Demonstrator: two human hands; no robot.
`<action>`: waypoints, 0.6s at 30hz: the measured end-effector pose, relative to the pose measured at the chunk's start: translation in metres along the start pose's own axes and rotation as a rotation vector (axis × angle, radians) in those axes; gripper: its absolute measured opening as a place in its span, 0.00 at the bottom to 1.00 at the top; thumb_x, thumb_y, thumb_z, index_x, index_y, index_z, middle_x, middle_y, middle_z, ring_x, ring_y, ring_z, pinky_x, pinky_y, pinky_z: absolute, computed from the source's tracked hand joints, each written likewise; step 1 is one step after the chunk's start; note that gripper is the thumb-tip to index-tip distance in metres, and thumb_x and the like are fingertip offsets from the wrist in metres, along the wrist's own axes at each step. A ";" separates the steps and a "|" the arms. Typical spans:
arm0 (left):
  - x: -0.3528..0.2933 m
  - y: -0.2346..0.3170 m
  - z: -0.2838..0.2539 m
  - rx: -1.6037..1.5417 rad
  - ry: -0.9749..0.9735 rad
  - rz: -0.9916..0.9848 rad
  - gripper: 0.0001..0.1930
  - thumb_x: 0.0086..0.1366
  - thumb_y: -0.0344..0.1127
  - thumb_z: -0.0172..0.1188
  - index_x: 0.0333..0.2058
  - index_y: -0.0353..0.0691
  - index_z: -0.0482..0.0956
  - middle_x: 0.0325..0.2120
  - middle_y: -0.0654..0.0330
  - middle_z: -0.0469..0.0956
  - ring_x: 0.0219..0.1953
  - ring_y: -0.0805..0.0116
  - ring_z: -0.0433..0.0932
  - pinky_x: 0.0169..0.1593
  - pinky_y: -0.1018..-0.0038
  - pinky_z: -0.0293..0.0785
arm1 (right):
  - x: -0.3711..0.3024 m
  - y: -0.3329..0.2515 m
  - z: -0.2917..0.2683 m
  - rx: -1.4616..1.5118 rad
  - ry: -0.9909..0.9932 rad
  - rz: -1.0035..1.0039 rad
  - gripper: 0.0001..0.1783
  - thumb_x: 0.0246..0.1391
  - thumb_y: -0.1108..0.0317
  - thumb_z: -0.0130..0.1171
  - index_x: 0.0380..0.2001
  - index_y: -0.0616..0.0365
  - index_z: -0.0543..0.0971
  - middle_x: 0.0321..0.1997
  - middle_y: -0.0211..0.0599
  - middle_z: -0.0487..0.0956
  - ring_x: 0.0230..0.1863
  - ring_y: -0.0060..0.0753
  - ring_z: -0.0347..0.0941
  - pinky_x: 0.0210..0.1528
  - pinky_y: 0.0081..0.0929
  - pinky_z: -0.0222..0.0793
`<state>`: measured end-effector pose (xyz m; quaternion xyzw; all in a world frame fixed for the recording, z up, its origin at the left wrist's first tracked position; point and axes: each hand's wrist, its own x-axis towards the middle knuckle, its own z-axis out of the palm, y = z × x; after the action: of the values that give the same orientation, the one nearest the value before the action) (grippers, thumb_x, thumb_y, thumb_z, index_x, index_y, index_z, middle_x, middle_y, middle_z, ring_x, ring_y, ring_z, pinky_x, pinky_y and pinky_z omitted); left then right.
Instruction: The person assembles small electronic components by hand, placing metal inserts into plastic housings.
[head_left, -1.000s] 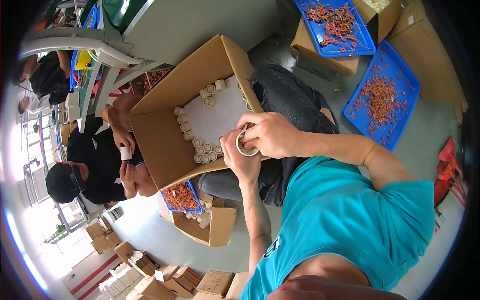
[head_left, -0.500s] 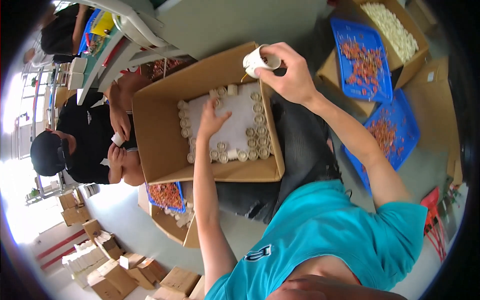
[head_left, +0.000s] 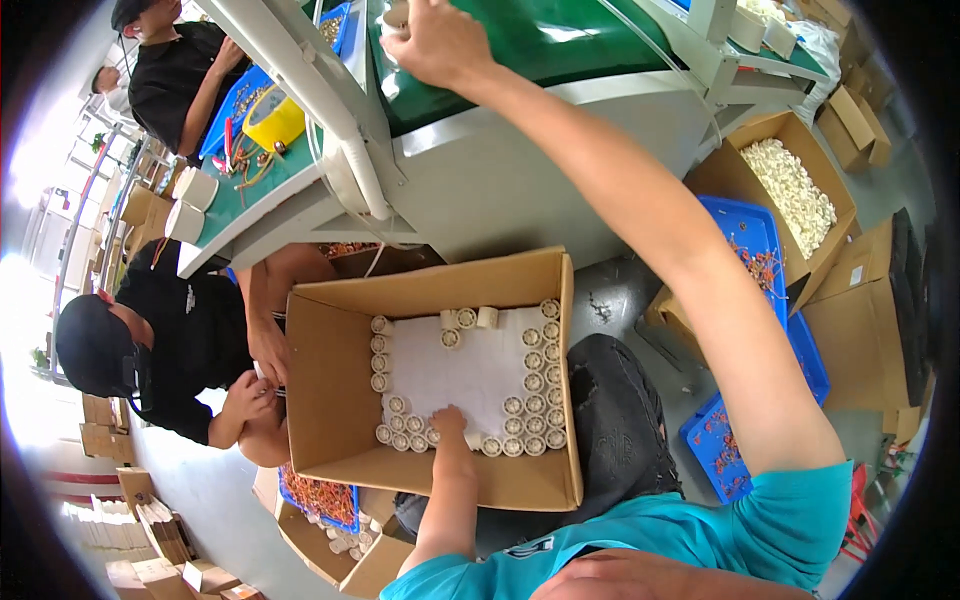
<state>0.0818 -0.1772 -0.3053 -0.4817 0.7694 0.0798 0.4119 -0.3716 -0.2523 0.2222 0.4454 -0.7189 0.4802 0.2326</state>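
Because one arm reaches to the grey-sided desk with its glossy green top [head_left: 560, 40] while the other dips into a cardboard carton [head_left: 440, 490], the step in hand looks like handing on one piece and picking out another. Around them spreads a pale floor [head_left: 215, 510], with boxes [head_left: 165, 580] at the near left. A second green desk [head_left: 230, 212] stands at the far left, and a seated co-worker [head_left: 190, 320] is just left of the carton. To the right, a brown box [head_left: 715, 178] holds pale pieces, near two blue trays [head_left: 748, 213] with reddish bits. A whitish sheet [head_left: 450, 375] lines the carton. The right hand [head_left: 440, 45] has its fingers wrapped round a white cylinder [head_left: 394, 17]; whether that touches the green top, I cannot tell. The left hand [head_left: 449, 418] is beside the near row of cream cylinders [head_left: 514, 425] inside the carton; its fingers are blurred, their spread unclear. The next move would call for a light grip that leaves neighbouring cylinders undisturbed.
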 end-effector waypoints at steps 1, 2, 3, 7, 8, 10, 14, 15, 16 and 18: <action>0.001 -0.004 0.009 -0.024 0.006 -0.013 0.26 0.59 0.49 0.61 0.56 0.50 0.73 0.56 0.57 0.74 0.61 0.55 0.70 0.59 0.54 0.65 | -0.003 0.004 0.018 0.011 0.008 -0.006 0.27 0.51 0.61 0.64 0.52 0.56 0.67 0.39 0.48 0.79 0.44 0.48 0.78 0.44 0.41 0.73; 0.000 -0.003 0.012 -0.024 0.017 -0.015 0.26 0.59 0.49 0.61 0.56 0.50 0.73 0.56 0.57 0.74 0.61 0.55 0.70 0.59 0.54 0.65 | -0.006 0.009 0.031 -0.114 -0.037 -0.050 0.30 0.52 0.59 0.65 0.55 0.56 0.66 0.40 0.47 0.79 0.44 0.48 0.78 0.48 0.43 0.71; -0.001 0.000 0.007 -0.008 -0.002 0.028 0.26 0.59 0.49 0.61 0.55 0.50 0.74 0.55 0.58 0.75 0.59 0.56 0.71 0.58 0.55 0.66 | -0.004 0.016 0.038 -0.244 -0.073 -0.093 0.33 0.52 0.57 0.66 0.57 0.57 0.65 0.41 0.46 0.79 0.44 0.48 0.77 0.52 0.46 0.70; -0.002 0.008 -0.026 -0.016 -0.044 0.074 0.27 0.55 0.52 0.65 0.52 0.50 0.77 0.52 0.57 0.77 0.55 0.57 0.76 0.55 0.58 0.72 | -0.018 0.026 0.027 -0.103 -0.135 -0.038 0.47 0.51 0.49 0.66 0.65 0.56 0.55 0.51 0.60 0.71 0.50 0.59 0.72 0.53 0.52 0.67; -0.004 0.008 -0.038 -0.008 -0.039 0.078 0.27 0.55 0.52 0.65 0.52 0.50 0.77 0.52 0.57 0.77 0.55 0.57 0.76 0.55 0.58 0.72 | -0.025 0.027 0.008 -0.049 -0.177 -0.010 0.48 0.51 0.49 0.66 0.66 0.57 0.53 0.56 0.62 0.66 0.55 0.59 0.69 0.55 0.50 0.67; -0.005 0.018 -0.070 -0.234 0.026 0.091 0.32 0.52 0.56 0.67 0.52 0.45 0.77 0.53 0.54 0.76 0.55 0.56 0.76 0.54 0.60 0.74 | -0.050 0.049 -0.036 0.087 0.001 -0.107 0.44 0.51 0.55 0.67 0.65 0.56 0.57 0.55 0.58 0.68 0.58 0.59 0.65 0.58 0.45 0.64; 0.031 -0.061 -0.092 -0.141 0.035 0.278 0.34 0.51 0.58 0.69 0.50 0.39 0.79 0.44 0.52 0.82 0.46 0.59 0.81 0.46 0.68 0.78 | -0.143 0.039 -0.125 0.272 0.134 -0.090 0.36 0.52 0.65 0.66 0.63 0.54 0.64 0.56 0.48 0.71 0.57 0.48 0.68 0.55 0.39 0.68; 0.014 -0.055 -0.115 -0.310 0.058 0.339 0.31 0.50 0.56 0.70 0.46 0.38 0.81 0.39 0.53 0.83 0.41 0.61 0.82 0.44 0.67 0.78 | -0.174 0.065 -0.149 0.228 0.135 0.001 0.36 0.52 0.66 0.66 0.63 0.54 0.64 0.55 0.48 0.71 0.57 0.46 0.69 0.55 0.38 0.69; -0.018 -0.035 -0.154 -0.452 0.062 0.426 0.29 0.50 0.53 0.72 0.43 0.36 0.83 0.33 0.54 0.85 0.36 0.63 0.83 0.42 0.67 0.78 | -0.208 0.098 -0.188 0.147 0.156 0.111 0.36 0.51 0.67 0.66 0.63 0.54 0.64 0.55 0.47 0.71 0.56 0.44 0.70 0.54 0.37 0.69; -0.080 -0.014 -0.210 -0.455 0.150 0.536 0.20 0.50 0.43 0.73 0.39 0.35 0.83 0.28 0.57 0.83 0.31 0.71 0.80 0.38 0.69 0.76 | -0.269 0.161 -0.250 0.023 0.198 0.399 0.35 0.51 0.69 0.66 0.62 0.54 0.65 0.54 0.47 0.72 0.52 0.41 0.73 0.49 0.35 0.72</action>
<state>-0.0079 -0.2390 -0.1086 -0.3465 0.8590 0.3188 0.2010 -0.4008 0.1074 0.0474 0.2476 -0.7609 0.5664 0.1972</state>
